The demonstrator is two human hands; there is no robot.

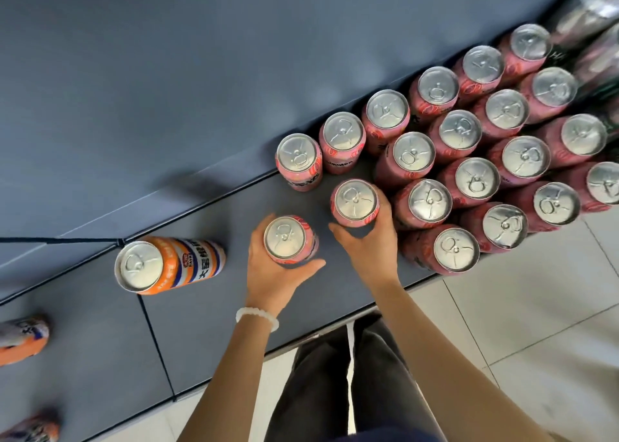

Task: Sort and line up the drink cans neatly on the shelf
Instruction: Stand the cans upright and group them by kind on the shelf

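Now both hands are on the grey shelf (100, 334): the left hand (274, 274) wraps a pink can (288, 239) standing apart, while the right hand (371, 240) curls round another pink can (355, 202) just beside the packed pink rows (469, 147). An orange can (167, 264) stands off left.

White bead bracelet (257, 317), dark grey trousers (335, 381).

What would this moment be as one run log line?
left hand: grips pink aluminium drink can | right hand: grips second pink can | grey shelf: orange-and-white can apart
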